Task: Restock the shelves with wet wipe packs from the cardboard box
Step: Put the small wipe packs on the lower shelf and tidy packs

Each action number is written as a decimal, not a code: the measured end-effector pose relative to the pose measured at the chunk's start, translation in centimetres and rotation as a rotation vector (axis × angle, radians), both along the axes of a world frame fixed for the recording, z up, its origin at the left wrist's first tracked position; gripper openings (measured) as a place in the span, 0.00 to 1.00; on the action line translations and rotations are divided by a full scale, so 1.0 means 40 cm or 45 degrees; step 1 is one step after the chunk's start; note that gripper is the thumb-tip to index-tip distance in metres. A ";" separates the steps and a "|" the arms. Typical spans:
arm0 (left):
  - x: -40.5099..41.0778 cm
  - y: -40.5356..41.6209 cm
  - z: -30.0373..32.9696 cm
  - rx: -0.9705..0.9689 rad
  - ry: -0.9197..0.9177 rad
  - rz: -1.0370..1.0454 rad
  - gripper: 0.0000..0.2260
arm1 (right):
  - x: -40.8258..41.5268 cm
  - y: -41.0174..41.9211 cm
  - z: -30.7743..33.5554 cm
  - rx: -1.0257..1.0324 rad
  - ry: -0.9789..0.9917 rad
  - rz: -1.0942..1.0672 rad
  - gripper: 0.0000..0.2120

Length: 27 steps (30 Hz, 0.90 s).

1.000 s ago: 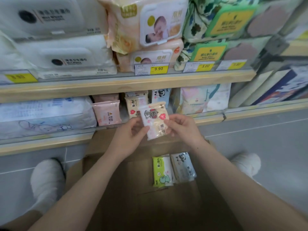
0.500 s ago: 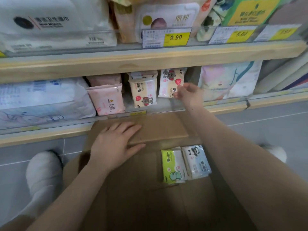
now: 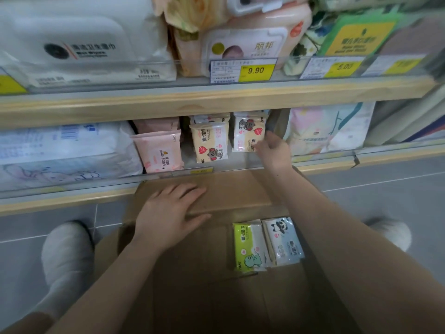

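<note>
The cardboard box, its near end cut off, holds a green pack and panda pack. The left hand lies flat, fingers spread, on its flap. The blurred right hand touches the bear pack on the lower shelf; its grip is unclear.

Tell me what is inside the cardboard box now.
Inside the cardboard box, two wet wipe packs lie side by side: a green dinosaur pack and a blue panda pack. The right forearm covers the box's right part.

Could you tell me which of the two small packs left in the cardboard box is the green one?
The left pack, lime green with a dinosaur; the right pack is pale blue with a panda.
</note>
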State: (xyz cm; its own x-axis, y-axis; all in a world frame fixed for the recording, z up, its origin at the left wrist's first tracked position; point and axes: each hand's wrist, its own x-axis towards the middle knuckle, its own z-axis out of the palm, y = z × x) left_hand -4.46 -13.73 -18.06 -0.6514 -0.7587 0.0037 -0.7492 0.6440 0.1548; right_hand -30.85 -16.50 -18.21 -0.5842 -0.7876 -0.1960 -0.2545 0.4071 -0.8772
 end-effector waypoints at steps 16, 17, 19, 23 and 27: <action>-0.070 0.135 0.008 -0.099 0.011 0.255 0.19 | 0.070 0.499 0.055 0.099 -0.171 -0.143 0.06; -0.069 0.140 0.005 -0.101 0.025 0.270 0.20 | 0.079 0.518 0.023 0.140 -0.199 -0.144 0.06; -0.067 0.142 0.002 -0.104 0.037 0.282 0.21 | 0.092 0.545 -0.033 0.213 -0.216 -0.155 0.05; -0.067 0.141 -0.011 -0.095 0.062 0.283 0.21 | 0.092 0.562 -0.105 0.388 -0.117 -0.168 0.10; -0.068 0.139 -0.026 -0.146 0.103 0.292 0.20 | 0.053 0.553 -0.163 0.496 -0.067 -0.260 0.20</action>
State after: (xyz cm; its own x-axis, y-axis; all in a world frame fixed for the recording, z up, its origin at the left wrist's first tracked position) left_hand -7.20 -8.15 -19.11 -0.4566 -0.8780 0.1433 -0.8657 0.4757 0.1560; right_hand -28.72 5.61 -24.73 -0.7016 -0.5184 -0.4889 -0.0934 0.7471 -0.6581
